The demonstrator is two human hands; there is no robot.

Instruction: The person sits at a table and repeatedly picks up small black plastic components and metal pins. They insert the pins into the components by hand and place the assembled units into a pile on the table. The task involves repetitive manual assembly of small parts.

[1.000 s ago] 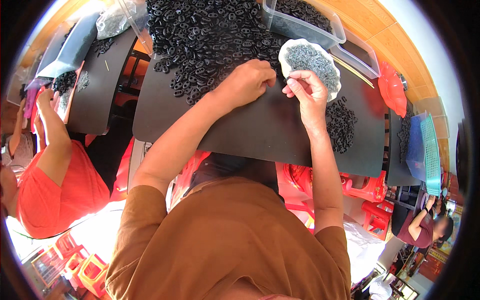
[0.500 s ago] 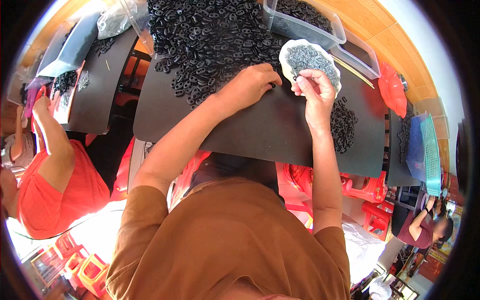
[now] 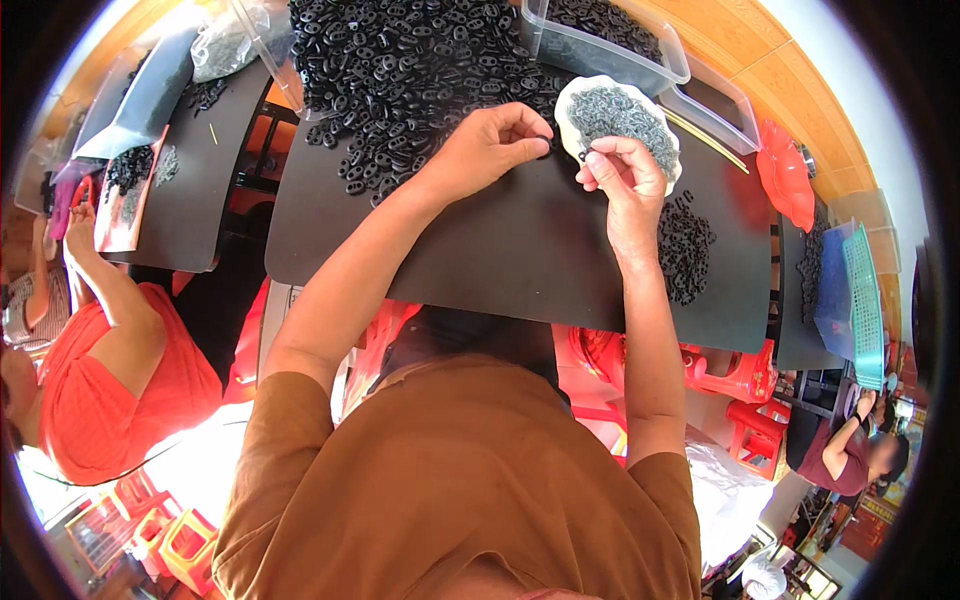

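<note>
My read: left hand (image 3: 485, 150) pinched nearly closed, small black piece (image 3: 545, 142) at its fingertips. Right hand (image 3: 632, 180) pinches a tiny dark bit (image 3: 586, 154) beside the wavy-rimmed white bowl (image 3: 563, 118). Glossy black two-hole ovals (image 3: 400, 90) heaped beyond. Since last frame, left thumb's rolled into view.

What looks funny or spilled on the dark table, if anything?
Nothing stands out as broken. The big pile of black pieces might look spilled: it lies loose on the dark table, with strays along its edge, while other black pieces sit in a clear bin. I can't tell whether that's deliberate.
</note>
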